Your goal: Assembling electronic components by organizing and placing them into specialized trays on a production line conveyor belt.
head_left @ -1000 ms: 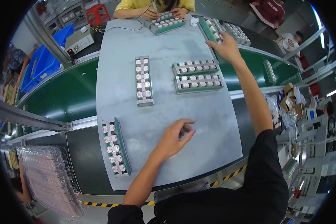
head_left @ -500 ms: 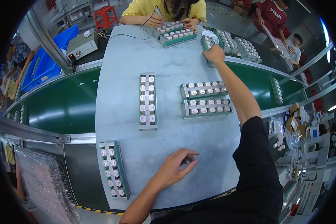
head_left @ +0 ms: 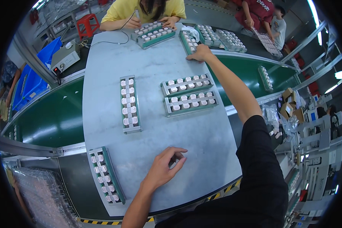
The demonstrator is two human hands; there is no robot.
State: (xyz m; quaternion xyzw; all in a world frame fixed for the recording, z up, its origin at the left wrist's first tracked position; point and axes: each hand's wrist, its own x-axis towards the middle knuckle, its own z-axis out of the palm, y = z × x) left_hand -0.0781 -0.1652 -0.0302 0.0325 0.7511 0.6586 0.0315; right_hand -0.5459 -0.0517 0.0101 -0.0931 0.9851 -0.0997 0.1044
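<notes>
My left hand (head_left: 166, 166) rests on the grey table (head_left: 201, 136) near its front edge, fingers curled loosely with nothing visible in them. My right hand (head_left: 200, 53) reaches far across and lies flat on the table, touching the near end of a green tray of small white parts (head_left: 189, 41). Two similar trays (head_left: 189, 94) lie side by side between my arms. Another tray (head_left: 130, 103) lies lengthwise left of the middle. One more tray (head_left: 105, 175) sits at the front left corner.
A person in a yellow top works on a tray (head_left: 153, 33) at the far end. Green conveyor belts (head_left: 45, 117) flank the table. Blue crates (head_left: 30, 81) and a small grey box (head_left: 65, 57) stand at the left. Clear blister sheets (head_left: 38, 197) lie at the lower left.
The view has shifted forward over the table. My right hand has come down from the far tray onto the table at its near end. My left hand stays resting on the table.
</notes>
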